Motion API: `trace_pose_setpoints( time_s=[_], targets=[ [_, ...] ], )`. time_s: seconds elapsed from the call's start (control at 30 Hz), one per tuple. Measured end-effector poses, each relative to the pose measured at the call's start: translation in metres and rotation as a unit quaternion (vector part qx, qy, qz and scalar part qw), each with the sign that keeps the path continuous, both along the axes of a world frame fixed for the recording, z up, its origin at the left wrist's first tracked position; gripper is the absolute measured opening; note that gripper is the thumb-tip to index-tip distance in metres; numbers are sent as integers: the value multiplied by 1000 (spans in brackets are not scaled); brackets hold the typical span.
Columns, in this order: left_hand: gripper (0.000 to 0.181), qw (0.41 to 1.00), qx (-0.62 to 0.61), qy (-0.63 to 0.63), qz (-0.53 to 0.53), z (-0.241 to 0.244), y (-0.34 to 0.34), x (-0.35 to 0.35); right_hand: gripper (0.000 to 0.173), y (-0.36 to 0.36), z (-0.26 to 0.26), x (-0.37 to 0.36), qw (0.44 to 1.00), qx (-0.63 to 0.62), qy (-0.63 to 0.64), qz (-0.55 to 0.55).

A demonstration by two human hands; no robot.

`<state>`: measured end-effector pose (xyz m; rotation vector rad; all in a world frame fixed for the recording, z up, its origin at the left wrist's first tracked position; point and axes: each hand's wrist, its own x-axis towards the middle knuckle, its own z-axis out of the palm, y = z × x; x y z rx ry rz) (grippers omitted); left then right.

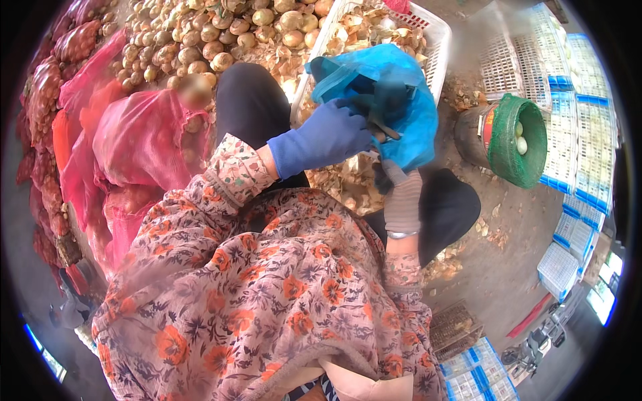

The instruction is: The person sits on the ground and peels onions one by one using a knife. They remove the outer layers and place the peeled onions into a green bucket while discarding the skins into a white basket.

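My left hand (326,134), in a blue knit glove, reaches into the mouth of a blue plastic bag (419,120) with its fingers curled. Dark items (388,100) show inside the bag; their kind is unclear. My right hand (401,188), in a striped grey-brown glove with a dark palm, touches the bag's lower edge. What either hand's fingers grip is hidden. Beneath and behind the bag stands a white plastic crate (440,47), holding loose onion skins (351,32). My knees lie on both sides of it.
Loose onions (200,37) are heaped at the upper left. Red mesh sacks (138,135) lie to my left. On the right stand a bucket (471,133) with green mesh over its rim and stacked crates (562,135). Another person (72,306) is at the lower left edge.
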<state>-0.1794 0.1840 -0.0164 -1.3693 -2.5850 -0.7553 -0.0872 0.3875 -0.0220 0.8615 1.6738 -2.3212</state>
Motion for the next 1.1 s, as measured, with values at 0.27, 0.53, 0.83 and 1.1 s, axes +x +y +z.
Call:
trace_pose_setpoints(
  time_s=[0.27,0.53,0.83,1.1],
  targets=[
    [46,971,113,-89,190,29,-30,-8,19,18,-4,1,998,57,9,-5],
    [61,886,-209,-253,329,-37,-44,-50,24,14,0,-2,1000,18,14,-5],
    [107,877,65,-341,331,-43,-19,-3,27,23,2,-11,998,18,56,-15],
    [21,896,-88,-190,391,-21,-17,-56,30,32,18,-29,996,25,81,-7]
  ],
)
